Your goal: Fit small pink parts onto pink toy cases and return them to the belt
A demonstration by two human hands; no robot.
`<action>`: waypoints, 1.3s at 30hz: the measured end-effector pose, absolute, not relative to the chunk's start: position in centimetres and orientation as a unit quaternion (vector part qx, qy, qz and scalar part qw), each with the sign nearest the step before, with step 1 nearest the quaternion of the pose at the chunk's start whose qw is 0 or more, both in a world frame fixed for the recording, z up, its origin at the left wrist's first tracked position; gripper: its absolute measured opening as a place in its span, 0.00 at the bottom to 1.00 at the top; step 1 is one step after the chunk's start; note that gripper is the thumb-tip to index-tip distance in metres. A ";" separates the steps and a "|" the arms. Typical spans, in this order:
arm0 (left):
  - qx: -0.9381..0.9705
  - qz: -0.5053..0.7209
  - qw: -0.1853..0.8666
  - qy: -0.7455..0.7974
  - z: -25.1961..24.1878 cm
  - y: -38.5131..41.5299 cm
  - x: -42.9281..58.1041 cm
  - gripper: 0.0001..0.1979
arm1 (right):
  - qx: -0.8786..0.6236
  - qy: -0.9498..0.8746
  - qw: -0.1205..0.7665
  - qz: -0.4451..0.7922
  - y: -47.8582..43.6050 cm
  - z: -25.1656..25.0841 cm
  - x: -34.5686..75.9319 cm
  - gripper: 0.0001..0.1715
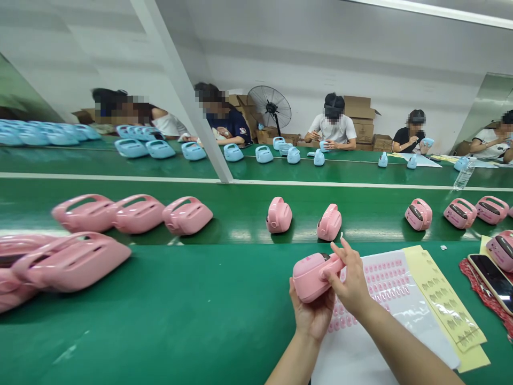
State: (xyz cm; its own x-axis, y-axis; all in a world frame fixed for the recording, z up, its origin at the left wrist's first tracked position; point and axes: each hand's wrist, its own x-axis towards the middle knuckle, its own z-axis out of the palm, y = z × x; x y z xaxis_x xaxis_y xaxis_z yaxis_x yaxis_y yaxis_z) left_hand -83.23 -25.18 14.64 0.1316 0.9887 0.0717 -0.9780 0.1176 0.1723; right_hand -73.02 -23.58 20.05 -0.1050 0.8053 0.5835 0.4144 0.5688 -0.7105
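A pink handled device (310, 278) is held up over the green table. My left hand (312, 315) supports it from below, fingers wrapped round its underside. My right hand (350, 278) grips the handle at its right side between thumb and fingers. A small pale bit shows at the raised fingertips, too small to name. Beneath my hands lies a white sheet with rows of pink stickers (387, 278), partly hidden by my right forearm. Beside it are yellow sheets (452, 305) with greyish stickers.
More pink devices (188, 216) stand along the green line ahead, with several larger-looking ones (76, 262) at left. A phone (492, 278) rests on red cloth at right. A bottle (465, 174), blue devices (264, 154) and several people are across the divider.
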 end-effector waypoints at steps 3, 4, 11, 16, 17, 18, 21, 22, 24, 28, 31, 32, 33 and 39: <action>0.089 0.656 0.748 0.043 14.9 -25.1 -83.1 0.31 | -0.461 -0.665 0.536 0.239 -21.9 19.6 -71.5 0.35; 0.091 0.663 0.742 0.046 15.1 -25.1 -83.1 0.31 | -0.477 -0.647 0.538 0.254 -21.1 19.2 -70.9 0.34; 0.109 0.716 0.685 0.077 16.3 -24.4 -84.1 0.28 | -0.505 -0.695 0.419 0.293 -18.3 14.9 -68.7 0.34; 0.113 0.731 0.634 0.225 16.1 -23.8 -83.4 0.31 | -0.482 -0.608 0.489 0.399 -17.8 14.4 -68.9 0.23; 0.132 0.723 0.626 0.259 16.2 -23.9 -83.1 0.33 | -0.473 -0.571 0.507 0.440 -17.5 14.9 -68.5 0.22; 0.163 0.711 0.621 0.288 16.4 -23.9 -82.6 0.35 | -0.461 -0.535 0.527 0.473 -17.2 15.5 -67.9 0.21; 0.305 0.673 0.577 0.348 16.9 -24.4 -81.0 0.40 | -0.416 -0.466 0.579 0.525 -16.7 18.1 -65.7 0.22; 0.354 0.664 0.549 0.364 17.0 -24.6 -80.4 0.41 | -0.399 -0.464 0.583 0.535 -16.8 19.1 -65.0 0.23; 0.434 0.650 0.486 0.390 16.9 -24.9 -79.4 0.40 | -0.368 -0.490 0.560 0.557 -17.6 20.9 -64.2 0.25; 0.542 0.588 0.457 0.389 15.9 -25.1 -78.5 0.37 | -0.333 -0.583 0.443 0.594 -19.9 23.0 -64.1 0.24; 0.602 0.538 0.448 0.384 15.1 -24.8 -79.0 0.38 | -0.326 -0.624 0.386 0.596 -20.7 23.2 -64.2 0.22; 0.620 0.527 0.435 0.385 14.8 -24.8 -79.2 0.39 | -0.328 -0.632 0.380 0.590 -20.8 23.2 -64.2 0.22; 0.638 0.517 0.422 0.385 14.6 -24.7 -79.4 0.39 | -0.330 -0.639 0.378 0.583 -20.8 23.2 -64.1 0.22; 0.658 0.502 0.395 0.398 14.3 -24.6 -79.7 0.40 | -0.326 -0.653 0.385 0.565 -20.5 22.6 -64.2 0.22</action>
